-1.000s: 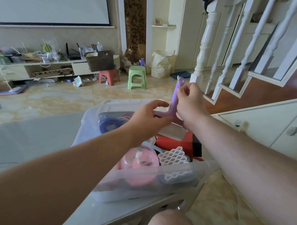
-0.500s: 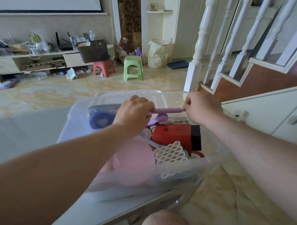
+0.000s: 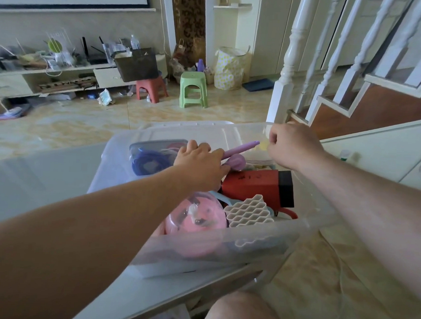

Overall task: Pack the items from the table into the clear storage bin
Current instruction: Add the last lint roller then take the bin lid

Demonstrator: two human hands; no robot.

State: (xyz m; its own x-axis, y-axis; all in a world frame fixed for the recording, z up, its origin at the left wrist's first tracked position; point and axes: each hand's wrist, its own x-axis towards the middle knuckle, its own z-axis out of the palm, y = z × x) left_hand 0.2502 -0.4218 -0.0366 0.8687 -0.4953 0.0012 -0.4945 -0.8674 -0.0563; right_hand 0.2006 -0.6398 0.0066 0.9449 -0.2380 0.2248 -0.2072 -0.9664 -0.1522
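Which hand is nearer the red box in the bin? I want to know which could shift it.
Left. The left hand rests just beside the red box's upper-left end, holding the purple tool. The right hand is higher, near the bin's far rim.

A home living room: cluttered TV console (image 3: 63, 73), plastic stools (image 3: 193, 90), laundry basket (image 3: 229, 68), staircase balusters (image 3: 291, 56)
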